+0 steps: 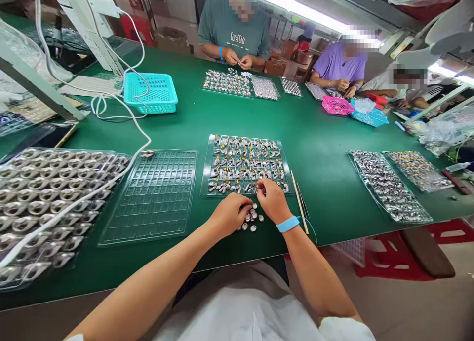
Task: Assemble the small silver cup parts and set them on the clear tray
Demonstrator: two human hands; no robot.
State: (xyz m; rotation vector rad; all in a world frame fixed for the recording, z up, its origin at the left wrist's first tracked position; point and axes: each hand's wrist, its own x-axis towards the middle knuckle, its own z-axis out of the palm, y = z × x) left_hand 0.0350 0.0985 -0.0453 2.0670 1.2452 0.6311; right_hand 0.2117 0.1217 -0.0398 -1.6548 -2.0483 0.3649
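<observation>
My left hand [230, 213] is over the left side of a small pile of round silvery discs [253, 216], its thumb and fingers bent close together at the discs. Whatever it may pinch is too small to make out. At the near right edge of a clear plastic tray [204, 183] filled with rows of small metal parts with orange bits [242, 161], my right hand [273, 199] has its fingertips pinched together. A small silvery piece seems to show there, but its kind is unclear. A blue band [288, 224] circles my right wrist.
Left of me lie a clear slotted tray [159, 198] and a tray of ring-shaped metal parts [48, 183], crossed by a white cable [138, 116]. Thin sticks [299, 203] lie right. Beyond are a turquoise basket [150, 92], filled trays [388, 185] and co-workers [237, 30].
</observation>
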